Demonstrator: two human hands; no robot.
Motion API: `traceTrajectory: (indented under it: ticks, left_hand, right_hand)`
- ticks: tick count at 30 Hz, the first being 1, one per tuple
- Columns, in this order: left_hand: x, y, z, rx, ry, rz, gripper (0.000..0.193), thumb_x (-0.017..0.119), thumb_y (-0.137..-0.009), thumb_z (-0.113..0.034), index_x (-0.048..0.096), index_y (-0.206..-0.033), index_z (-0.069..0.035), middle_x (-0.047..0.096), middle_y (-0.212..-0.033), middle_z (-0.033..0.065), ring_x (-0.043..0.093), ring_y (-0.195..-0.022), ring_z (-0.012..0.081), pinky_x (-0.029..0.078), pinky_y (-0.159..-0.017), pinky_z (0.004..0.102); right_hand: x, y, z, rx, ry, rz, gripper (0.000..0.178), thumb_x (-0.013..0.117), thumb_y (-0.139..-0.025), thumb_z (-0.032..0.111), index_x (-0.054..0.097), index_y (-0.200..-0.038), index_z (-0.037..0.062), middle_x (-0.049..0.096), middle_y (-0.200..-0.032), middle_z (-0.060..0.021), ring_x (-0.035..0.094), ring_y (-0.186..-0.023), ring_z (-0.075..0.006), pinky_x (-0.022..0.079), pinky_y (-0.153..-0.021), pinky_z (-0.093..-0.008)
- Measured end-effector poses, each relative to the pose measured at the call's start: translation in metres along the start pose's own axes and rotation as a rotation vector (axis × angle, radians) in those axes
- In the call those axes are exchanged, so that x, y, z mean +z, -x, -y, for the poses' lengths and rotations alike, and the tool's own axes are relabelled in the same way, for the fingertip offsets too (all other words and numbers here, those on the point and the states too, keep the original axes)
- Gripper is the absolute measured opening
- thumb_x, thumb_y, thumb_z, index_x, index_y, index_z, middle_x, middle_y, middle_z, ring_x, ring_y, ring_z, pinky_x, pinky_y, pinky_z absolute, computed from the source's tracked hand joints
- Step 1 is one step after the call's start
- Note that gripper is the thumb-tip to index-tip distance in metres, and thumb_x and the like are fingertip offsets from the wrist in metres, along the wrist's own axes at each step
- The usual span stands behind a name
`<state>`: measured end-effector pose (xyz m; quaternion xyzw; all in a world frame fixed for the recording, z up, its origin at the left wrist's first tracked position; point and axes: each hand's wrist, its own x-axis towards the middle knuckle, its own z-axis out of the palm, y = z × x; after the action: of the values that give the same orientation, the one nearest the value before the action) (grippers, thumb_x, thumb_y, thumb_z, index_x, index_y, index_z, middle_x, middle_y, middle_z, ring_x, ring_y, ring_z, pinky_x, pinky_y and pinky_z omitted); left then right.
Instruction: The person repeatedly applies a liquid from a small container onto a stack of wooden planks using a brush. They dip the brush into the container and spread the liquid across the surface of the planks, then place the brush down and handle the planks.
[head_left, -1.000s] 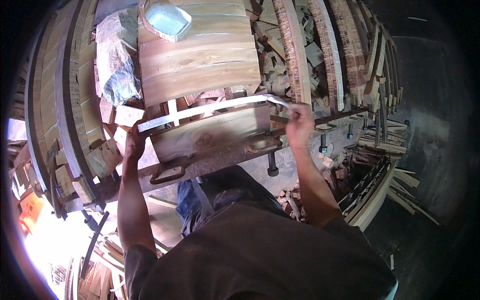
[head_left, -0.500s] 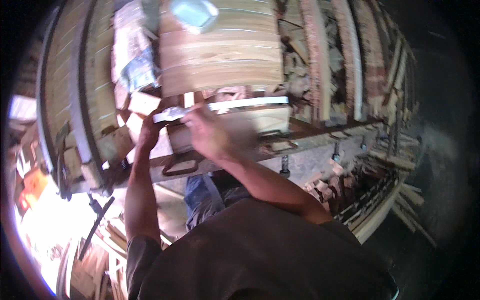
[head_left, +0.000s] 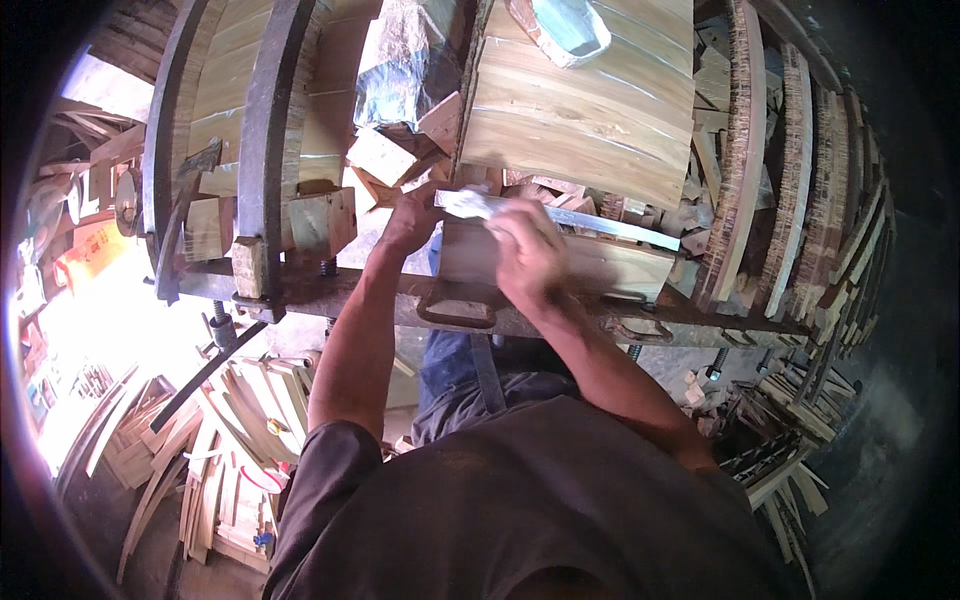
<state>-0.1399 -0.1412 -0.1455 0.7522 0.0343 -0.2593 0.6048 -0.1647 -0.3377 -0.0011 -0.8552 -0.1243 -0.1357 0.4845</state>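
My left hand [head_left: 408,222] grips the left end of a short wooden board [head_left: 600,262], which stands on its edge near the front bar. White paste, like glue, coats its narrow upper edge [head_left: 632,232]. Above that edge, my right hand [head_left: 530,252] is closed and blurred by motion. At its fingertips is a small white-smeared applicator [head_left: 468,203], touching the board's left end; its exact kind is smeared out. Beyond lies a wide panel of joined boards [head_left: 580,130], with a tub [head_left: 572,30] of white paste on it.
Dark clamp bars [head_left: 265,150] stand at the left, with clamped boards between them. A metal bar with loop handles [head_left: 455,312] runs across the front. Rough-edged bars [head_left: 735,160] fill the right side. Wood offcuts [head_left: 382,157] lie beyond my left hand, and strips [head_left: 235,430] are piled on the floor.
The whole scene has shifted rightward and slightly down in view. My right hand has moved a little away from my left hand, still over the board's coated edge.
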Motion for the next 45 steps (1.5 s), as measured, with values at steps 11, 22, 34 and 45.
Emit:
traceTrajectory:
  ticks: [11,22,34,45]
  left_hand:
    - [-0.003,0.002,-0.007,-0.061,0.029,0.039,0.033,0.061,-0.084,0.0,0.062,-0.117,0.0,0.07,-0.103,0.0116,0.064,-0.096,0.0176,0.049,-0.085,0.0315]
    - [-0.004,-0.005,0.009,-0.069,-0.069,0.049,0.038,0.063,-0.083,0.0,0.059,-0.121,0.001,0.069,-0.098,0.0117,0.062,-0.093,0.0174,0.048,-0.083,0.0292]
    - [0.004,0.018,-0.016,-0.015,-0.138,-0.11,0.053,0.067,-0.081,0.001,0.055,-0.132,-0.005,0.056,-0.128,0.0091,0.056,-0.111,0.0209,0.045,-0.096,0.0315]
    - [0.01,0.012,-0.052,-0.068,-0.071,-0.144,0.04,0.064,-0.089,-0.004,0.055,-0.128,-0.002,0.069,-0.101,0.0065,0.064,-0.094,0.0157,0.049,-0.085,0.0303]
  right_hand:
    - [-0.06,0.045,-0.032,0.525,-0.177,-0.043,0.008,0.06,-0.09,-0.002,0.064,-0.096,0.0009,0.064,-0.094,-0.0076,0.063,-0.078,-0.0133,0.053,-0.068,-0.0272]
    - [-0.242,0.062,-0.066,0.837,0.068,-0.387,0.014,0.064,-0.088,-0.003,0.066,-0.101,0.0017,0.064,-0.077,-0.0036,0.057,-0.061,-0.0102,0.043,-0.05,-0.0242]
    - [-0.122,-0.163,-0.084,0.715,-0.061,-0.26,0.043,0.065,-0.09,0.001,0.056,-0.131,0.0022,0.066,-0.099,-0.0114,0.066,-0.077,-0.0142,0.054,-0.071,-0.0266]
    - [-0.244,0.089,-0.207,1.178,0.187,-0.05,0.037,0.063,-0.08,-0.006,0.067,-0.116,0.0013,0.066,-0.106,-0.0052,0.061,-0.101,-0.0157,0.048,-0.088,-0.0295]
